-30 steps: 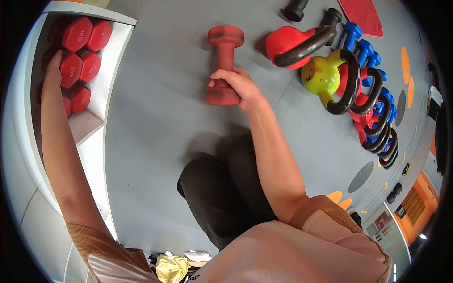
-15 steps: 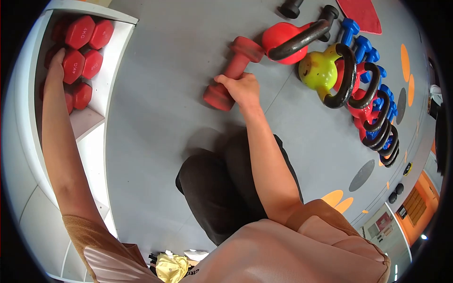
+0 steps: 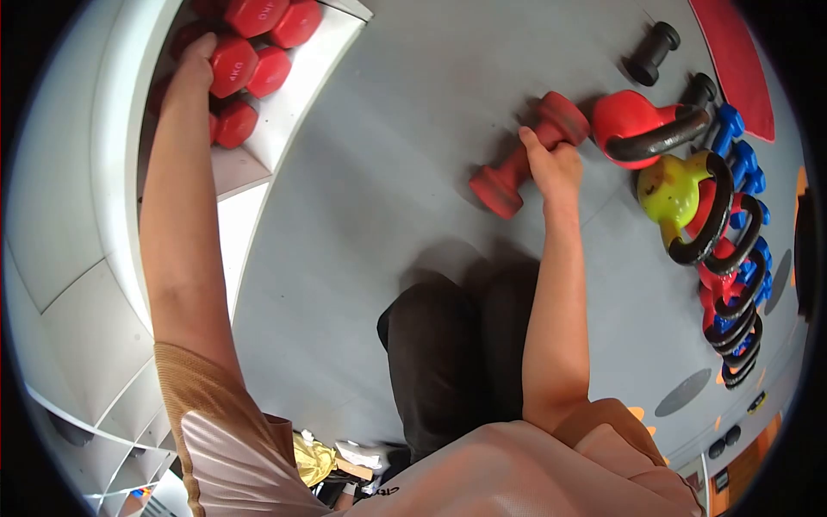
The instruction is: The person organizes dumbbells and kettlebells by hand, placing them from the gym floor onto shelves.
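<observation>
My right hand (image 3: 556, 168) grips the handle of a red dumbbell (image 3: 517, 164), its thumb laid along the bar. The dumbbell is slightly blurred and lies slanted at floor level, just left of a red kettlebell (image 3: 624, 129) with a black handle. Over on the left, my left hand (image 3: 202, 52) reaches into a white shelf (image 3: 297, 99) and closes round a red dumbbell (image 3: 233, 66) marked 4KG. Most of its fingers are hidden behind the dumbbell's head. More red dumbbells (image 3: 269, 71) are stacked against that one.
A yellow-green kettlebell (image 3: 668, 191) heads a row of red kettlebells on the right, with blue dumbbells (image 3: 730, 125) beyond. A black dumbbell (image 3: 652, 53) lies near a red mat (image 3: 741, 69). Below me, a yellow bag (image 3: 313, 459) sits by the shelving.
The view has turned, shifting everything rightward. My right hand has moved along the floor dumbbell toward its far end. My left hand stays at the same shelf dumbbell.
</observation>
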